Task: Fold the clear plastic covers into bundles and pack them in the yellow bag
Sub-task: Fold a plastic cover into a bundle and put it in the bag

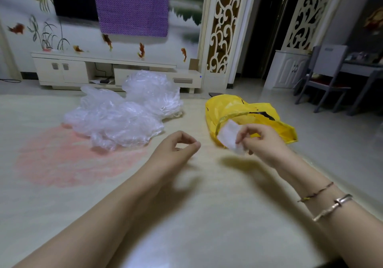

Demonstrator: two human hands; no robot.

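Two bare hands hover over the pale, pink-patched worktop. The right hand point(262, 141), right of centre, pinches a small folded bundle of clear plastic point(229, 136); its long axis slants from upper left to lower right, the upper end at the mouth of the crumpled yellow plastic bag point(275, 125). That mouth faces the lower left. The left hand point(178, 146), at centre, has a loosely curled, empty grip. A heap of loose clear plastic covers point(122, 114) lies at upper left centre.
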